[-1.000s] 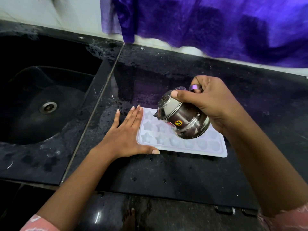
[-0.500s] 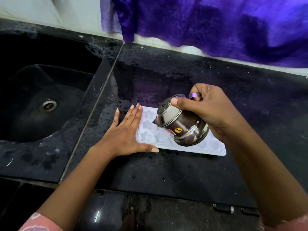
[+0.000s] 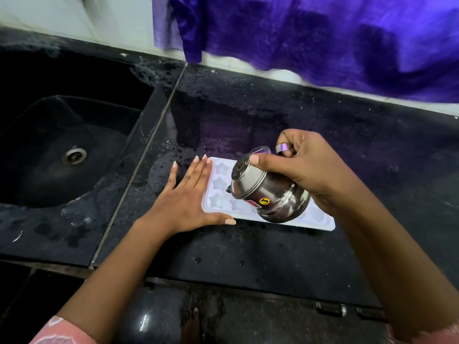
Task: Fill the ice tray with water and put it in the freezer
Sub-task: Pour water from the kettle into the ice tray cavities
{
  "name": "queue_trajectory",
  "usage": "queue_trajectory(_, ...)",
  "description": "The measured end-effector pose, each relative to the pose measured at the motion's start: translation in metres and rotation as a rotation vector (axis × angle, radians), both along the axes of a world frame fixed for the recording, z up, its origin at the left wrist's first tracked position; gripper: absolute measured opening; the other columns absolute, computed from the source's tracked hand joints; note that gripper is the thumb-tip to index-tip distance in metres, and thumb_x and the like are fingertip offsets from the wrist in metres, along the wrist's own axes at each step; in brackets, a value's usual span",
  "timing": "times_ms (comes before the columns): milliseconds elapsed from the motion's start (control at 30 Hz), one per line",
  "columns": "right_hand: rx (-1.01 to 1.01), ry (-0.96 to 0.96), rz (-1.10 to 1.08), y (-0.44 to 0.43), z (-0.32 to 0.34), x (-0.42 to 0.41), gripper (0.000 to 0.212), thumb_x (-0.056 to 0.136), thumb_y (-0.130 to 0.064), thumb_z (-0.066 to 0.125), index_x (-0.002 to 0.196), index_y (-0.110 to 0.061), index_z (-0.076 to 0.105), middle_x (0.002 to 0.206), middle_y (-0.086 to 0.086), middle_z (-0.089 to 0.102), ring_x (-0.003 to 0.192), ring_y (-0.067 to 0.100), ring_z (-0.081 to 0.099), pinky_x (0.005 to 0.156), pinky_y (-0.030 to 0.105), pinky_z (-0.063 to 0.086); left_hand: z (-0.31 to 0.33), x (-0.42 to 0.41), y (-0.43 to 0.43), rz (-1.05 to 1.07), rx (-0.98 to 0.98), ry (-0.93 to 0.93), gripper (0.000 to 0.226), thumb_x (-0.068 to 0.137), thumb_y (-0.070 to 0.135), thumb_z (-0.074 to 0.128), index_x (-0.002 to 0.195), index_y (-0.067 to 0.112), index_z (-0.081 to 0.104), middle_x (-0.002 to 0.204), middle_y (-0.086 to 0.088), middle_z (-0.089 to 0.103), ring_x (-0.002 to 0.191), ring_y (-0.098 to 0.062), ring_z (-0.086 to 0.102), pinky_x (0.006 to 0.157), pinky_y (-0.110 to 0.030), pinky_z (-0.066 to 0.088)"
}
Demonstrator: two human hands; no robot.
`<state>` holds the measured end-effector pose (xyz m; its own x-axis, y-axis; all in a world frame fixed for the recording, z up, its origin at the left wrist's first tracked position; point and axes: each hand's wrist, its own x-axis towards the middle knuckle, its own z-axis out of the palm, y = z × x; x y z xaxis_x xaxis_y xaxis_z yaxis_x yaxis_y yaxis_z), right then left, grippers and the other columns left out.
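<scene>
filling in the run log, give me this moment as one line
phase: pouring | right hand: tilting steel kettle over ice tray | left hand: flat, steadying tray end | tray: on counter

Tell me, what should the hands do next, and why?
Probably slide the tilted kettle along the tray, spout low. The right hand holds it over the star cells; the left hand lies flat, steadying the tray's end.
</scene>
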<state>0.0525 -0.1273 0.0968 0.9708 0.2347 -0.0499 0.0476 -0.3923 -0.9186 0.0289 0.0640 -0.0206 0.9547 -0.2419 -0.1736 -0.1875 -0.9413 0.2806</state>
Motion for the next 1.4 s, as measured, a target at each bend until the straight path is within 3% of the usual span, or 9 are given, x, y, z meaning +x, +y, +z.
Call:
queue_trajectory(167, -0.016, -0.012, 0.021, -0.0001, 0.0017, 0.0005, 0.048, 0.070, -0.018, 0.077, 0.056, -0.019, 0.031, 0.041, -0.013, 0.032, 0.045, 0.006, 0.030, 0.046, 0.024, 0.028, 0.0004, -0.0018, -0.0004, 0.001, 0.025, -0.010, 0.129, 0.047, 0.095, 0.011, 0.142, 0.015, -0.025, 0.150, 0.006, -0.030, 0.132, -0.004, -0.035, 0.102, -0.038, -0.029)
queue_trajectory(600, -0.011, -0.033, 0.032, 0.0017, 0.0048, -0.0002, 0.049, 0.070, -0.017, 0.077, 0.056, -0.018, 0.030, 0.049, -0.008, 0.031, 0.049, 0.009, 0.030, 0.049, 0.027, 0.027, 0.0037, 0.0005, -0.0009, -0.013, 0.078, 0.053, 0.131, 0.046, 0.095, 0.009, 0.140, 0.012, -0.028, 0.150, 0.003, -0.032, 0.132, -0.006, -0.036, 0.104, -0.042, -0.027)
queue_trajectory(933, 0.005, -0.022, 0.040, 0.0034, 0.0039, -0.0001, 0.049, 0.070, -0.017, 0.078, 0.056, -0.019, 0.031, 0.040, -0.013, 0.033, 0.042, 0.003, 0.031, 0.045, 0.024, 0.029, 0.0004, -0.0011, -0.0010, 0.004, 0.027, 0.034, 0.132, 0.044, 0.095, 0.010, 0.142, 0.015, -0.025, 0.151, 0.006, -0.029, 0.133, -0.004, -0.034, 0.106, -0.043, -0.026)
queue_trajectory(1400, 0.060, 0.008, -0.009, 0.0026, -0.0011, -0.0017, 0.049, 0.069, -0.016, 0.078, 0.056, -0.019, 0.031, 0.045, -0.011, 0.032, 0.047, 0.007, 0.030, 0.048, 0.026, 0.028, -0.0016, -0.0028, -0.0007, 0.015, -0.019, 0.002, 0.130, 0.046, 0.095, 0.013, 0.143, 0.016, -0.024, 0.151, 0.007, -0.027, 0.133, -0.002, -0.034, 0.104, -0.039, -0.029)
